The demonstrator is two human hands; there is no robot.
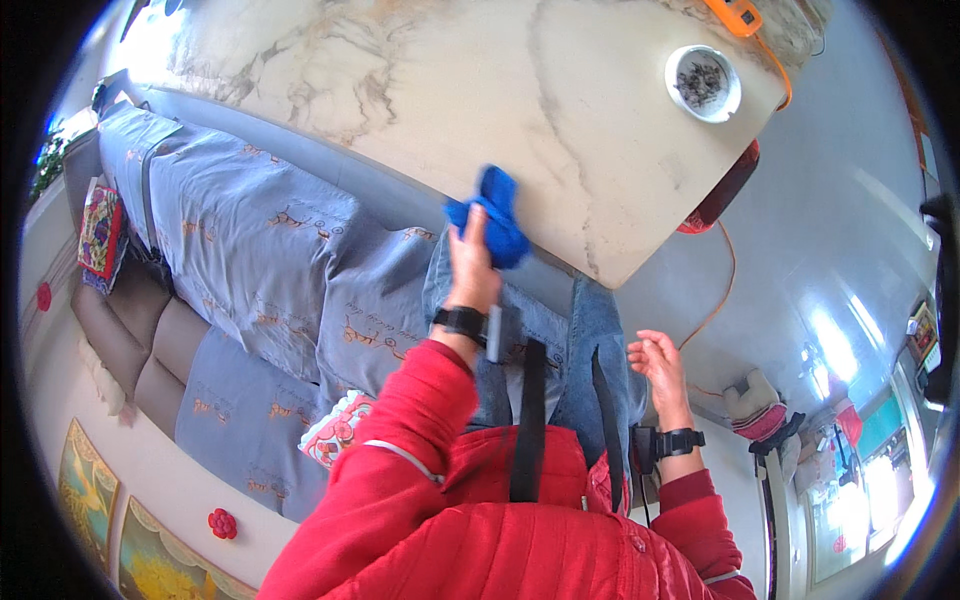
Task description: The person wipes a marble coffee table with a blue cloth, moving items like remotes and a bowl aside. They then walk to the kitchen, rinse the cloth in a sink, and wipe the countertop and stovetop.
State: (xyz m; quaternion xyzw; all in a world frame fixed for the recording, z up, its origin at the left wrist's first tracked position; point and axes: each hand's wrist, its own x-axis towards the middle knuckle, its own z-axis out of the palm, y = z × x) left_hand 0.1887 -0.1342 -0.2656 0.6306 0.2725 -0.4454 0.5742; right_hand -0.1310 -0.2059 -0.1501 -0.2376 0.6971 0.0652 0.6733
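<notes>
My left hand [474, 262] holds a bunched blue cloth [504, 229] at the near edge of a marble-patterned table [465, 97]. Part of the cloth lies over the tabletop edge, and it looks slightly blurred. To the right, past the table's corner, my right hand [658, 360] hangs in the air beside my jeans, its fingers loosely curled and holding nothing. Each wrist wears a black strap with a device. On the tabletop's right part stands a white ashtray [701, 84] with ash and butts in it.
An orange device [736, 16] with an orange cable lies at the table's far right corner. A red and dark object [724, 187] shows below the table's right edge. To the left stands a sofa with a grey-blue patterned cover [247, 247] and a cushion [339, 431].
</notes>
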